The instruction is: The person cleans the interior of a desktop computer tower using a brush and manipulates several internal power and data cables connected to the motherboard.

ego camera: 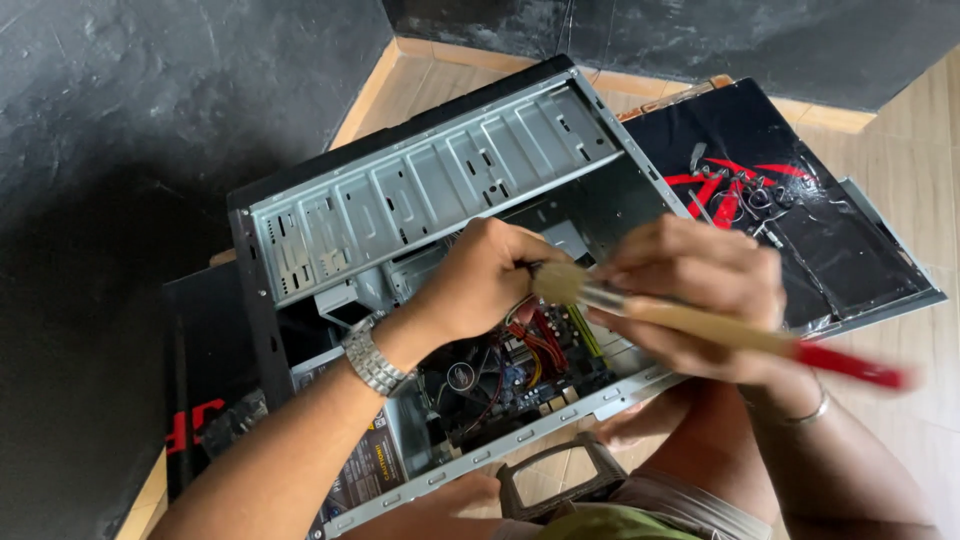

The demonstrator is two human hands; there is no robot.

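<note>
An open computer case (430, 180) lies on its side on the wooden floor (900, 170), close to the dark wall at the floor's far edge, its inside facing up. The left hand (485, 280), a metal watch (372, 358) on its wrist, reaches down into the case above the motherboard (520, 365) with the fingers curled inward; what they grip, if anything, cannot be told. The right hand (700, 290) is closed around a paintbrush (700, 325) with a pale wooden shaft and a red end, held across the case's near rim, its bristles just beside the left hand's knuckles. The brush is blurred. To the right of the case, the removed black side panel (850, 250) lies flat on the floor with small tools and screws (735, 190) on it.
</note>
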